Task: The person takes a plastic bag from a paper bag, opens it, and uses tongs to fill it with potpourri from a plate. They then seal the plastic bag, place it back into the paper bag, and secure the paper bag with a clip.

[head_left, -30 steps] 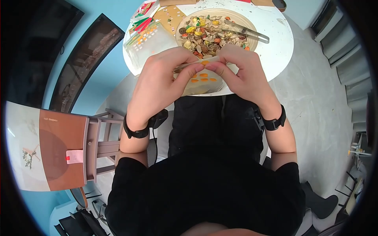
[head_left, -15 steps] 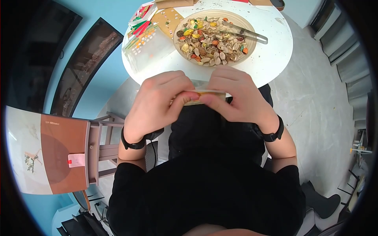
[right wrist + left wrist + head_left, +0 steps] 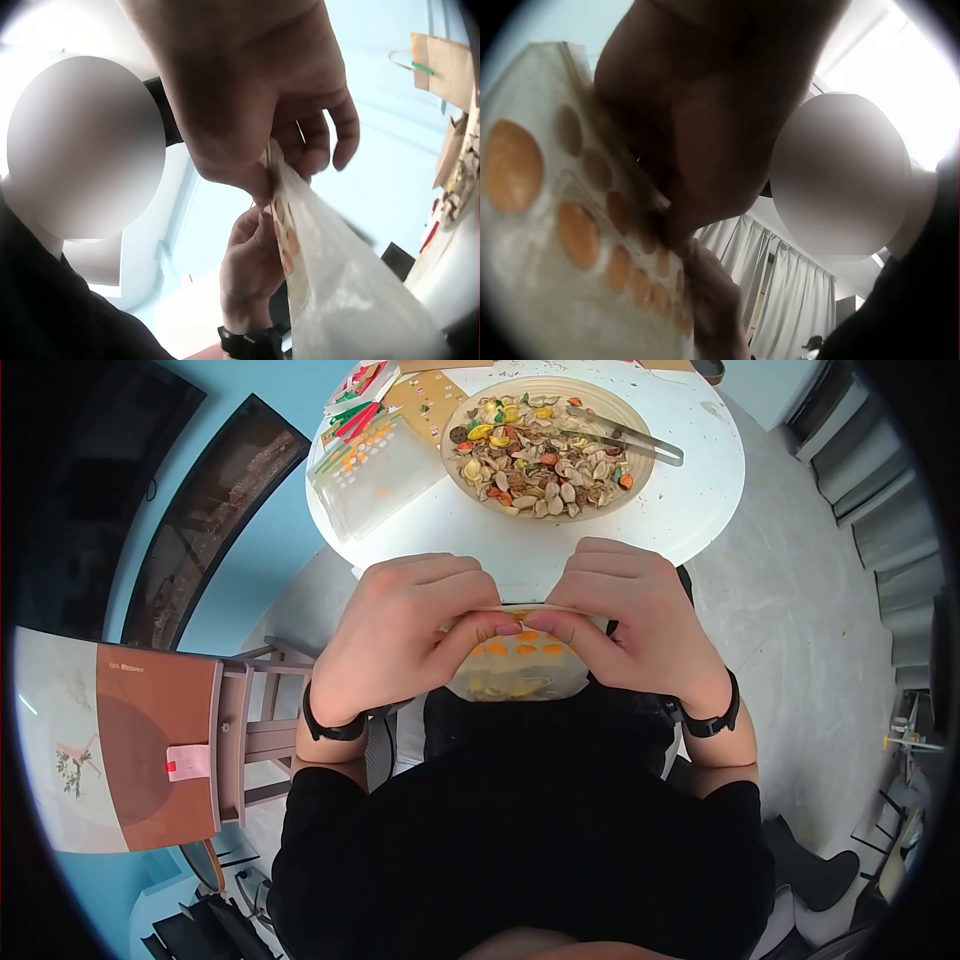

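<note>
Pinching bag (image 3: pixel 518 672) w/ both hands (image 3: pixel 410 625) (image 3: pixel 638 622)

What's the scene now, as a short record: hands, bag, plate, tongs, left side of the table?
left hand: pinches the bag's top edge
right hand: pinches the same edge, thumb tip close to the left's
bag: translucent, orange dots, hanging over the lap in front of the table; yellowish shapes near its bottom
plate: on the table, holding mixed dried pieces
tongs: lying across the plate's right side, handle end past the rim
table left: flat dotted packaging, count unclear; red and green strips beyond it
</note>
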